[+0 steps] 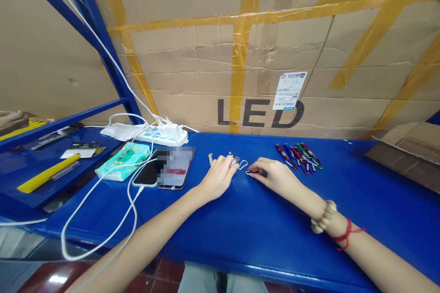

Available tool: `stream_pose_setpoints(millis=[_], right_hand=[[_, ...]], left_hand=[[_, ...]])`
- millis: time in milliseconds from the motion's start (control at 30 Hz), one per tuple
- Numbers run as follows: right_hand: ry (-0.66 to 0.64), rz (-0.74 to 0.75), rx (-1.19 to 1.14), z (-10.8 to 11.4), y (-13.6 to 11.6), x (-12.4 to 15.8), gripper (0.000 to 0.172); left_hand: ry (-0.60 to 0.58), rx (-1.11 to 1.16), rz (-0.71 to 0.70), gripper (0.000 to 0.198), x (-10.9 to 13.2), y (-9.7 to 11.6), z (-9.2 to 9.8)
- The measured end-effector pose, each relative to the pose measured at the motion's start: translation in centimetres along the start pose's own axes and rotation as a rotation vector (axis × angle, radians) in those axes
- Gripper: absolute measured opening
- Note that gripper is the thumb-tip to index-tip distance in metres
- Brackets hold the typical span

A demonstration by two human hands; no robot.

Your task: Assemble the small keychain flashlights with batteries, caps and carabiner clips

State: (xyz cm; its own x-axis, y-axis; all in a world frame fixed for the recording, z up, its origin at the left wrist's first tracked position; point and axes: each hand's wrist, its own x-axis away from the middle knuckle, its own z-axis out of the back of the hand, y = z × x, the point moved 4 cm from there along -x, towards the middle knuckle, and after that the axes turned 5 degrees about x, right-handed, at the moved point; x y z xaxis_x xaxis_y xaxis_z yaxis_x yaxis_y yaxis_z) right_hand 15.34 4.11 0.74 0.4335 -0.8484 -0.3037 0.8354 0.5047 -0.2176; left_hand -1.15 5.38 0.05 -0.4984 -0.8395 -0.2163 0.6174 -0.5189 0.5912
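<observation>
My left hand (220,175) rests on the blue table (261,219), fingers curled round a small silver keychain piece with a wire clip (240,163) sticking out. My right hand (271,174) lies just to its right, fingertips pinched on a small metal clip (250,172) on the table. The two hands almost touch. A bead bracelet (323,216) and a red string sit on my right wrist. A small silver part (210,159) lies just left of my left hand.
Several coloured keychain pens (299,155) lie behind my right hand. Two phones (168,169), a tissue pack (123,160), a white power strip (161,135) with cables and a yellow tool (48,173) lie to the left. A taped LED carton (261,55) stands behind.
</observation>
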Motion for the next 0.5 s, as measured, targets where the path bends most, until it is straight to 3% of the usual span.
stream_pose_setpoints(millis=[167, 500], right_hand=[[0.002, -0.029, 0.083, 0.4, 0.0, 0.2, 0.013], [-0.024, 0.007, -0.094, -0.4, 0.5, -0.2, 0.012]], left_hand=[[0.025, -0.011, 0.006, 0.031, 0.1, 0.0, 0.2], [0.177, 0.006, 0.047, 0.03, -0.1, 0.2, 1.5]])
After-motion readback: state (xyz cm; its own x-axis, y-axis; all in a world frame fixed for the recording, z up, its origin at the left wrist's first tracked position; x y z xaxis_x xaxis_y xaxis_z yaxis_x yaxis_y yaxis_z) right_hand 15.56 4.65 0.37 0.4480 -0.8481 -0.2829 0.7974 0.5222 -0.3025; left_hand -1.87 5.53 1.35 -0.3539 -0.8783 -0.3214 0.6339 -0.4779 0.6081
